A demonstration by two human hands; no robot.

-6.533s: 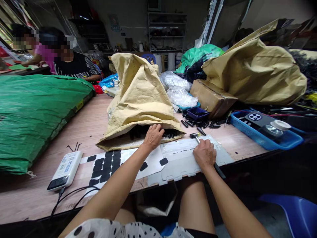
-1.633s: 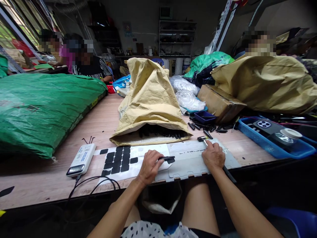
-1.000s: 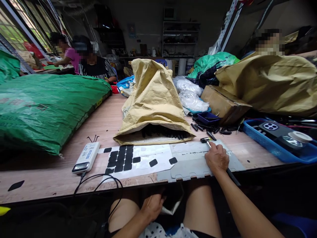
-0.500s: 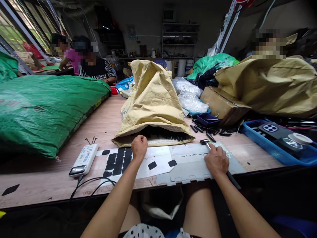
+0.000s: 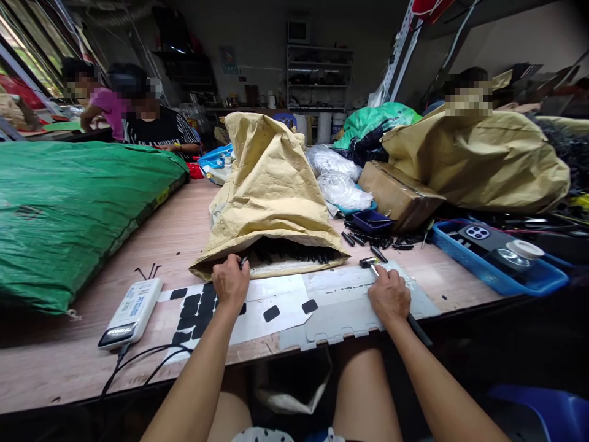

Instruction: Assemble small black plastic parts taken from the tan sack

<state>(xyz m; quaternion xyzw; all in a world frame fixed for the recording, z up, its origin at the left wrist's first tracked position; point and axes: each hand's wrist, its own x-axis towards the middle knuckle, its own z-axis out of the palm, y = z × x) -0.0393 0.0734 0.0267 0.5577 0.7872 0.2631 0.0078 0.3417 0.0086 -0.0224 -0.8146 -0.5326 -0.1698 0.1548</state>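
My left hand point(image 5: 230, 282) is closed at the mouth of a tan paper sack point(image 5: 271, 190), pinching a small black part point(image 5: 242, 262). Several more black parts point(image 5: 294, 253) lie inside the sack's opening. Just below the hand lies a white sheet point(image 5: 276, 301) with several black pads point(image 5: 196, 310) stuck on it. My right hand point(image 5: 390, 294) rests on a grey mat point(image 5: 359, 301), closed around the dark handle of a small hammer point(image 5: 368, 263) whose head points away from me.
A white power bank point(image 5: 131, 312) with a black cable lies at the left. A green sack point(image 5: 69, 209) fills the left side. A blue tray point(image 5: 499, 258) holds a phone at the right. Cardboard box point(image 5: 398, 193), plastic bags and loose black parts sit behind. Other people sit at the far left and right.
My left hand dropped below the table edge, then came back up over the white sheet to the sack's mouth and now pinches a black part. My right hand stayed on the hammer.
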